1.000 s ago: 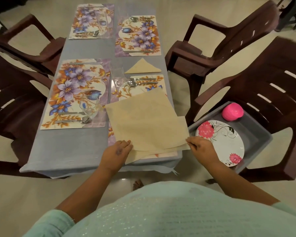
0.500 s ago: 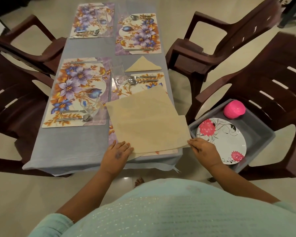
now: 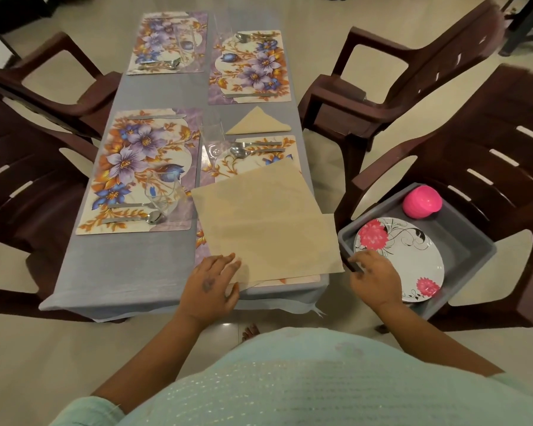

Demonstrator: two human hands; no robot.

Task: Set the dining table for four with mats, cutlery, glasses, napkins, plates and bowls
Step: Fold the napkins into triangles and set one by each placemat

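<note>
The beige square cloth napkin [image 3: 265, 226] lying unfolded over the near-right floral mat on the counter looks light, limp and slide-prone, best pinched at a corner: left hand [image 3: 211, 287] fingers press its near-left corner, right hand [image 3: 374, 279] hovers loosely spread beside it.

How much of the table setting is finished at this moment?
Done: four mats, cutlery and glasses are out, and one folded napkin lies ready. In hand: the left hand presses flat napkins; the right hand is off them. Left: plates and pink bowls wait in the tray.
</note>
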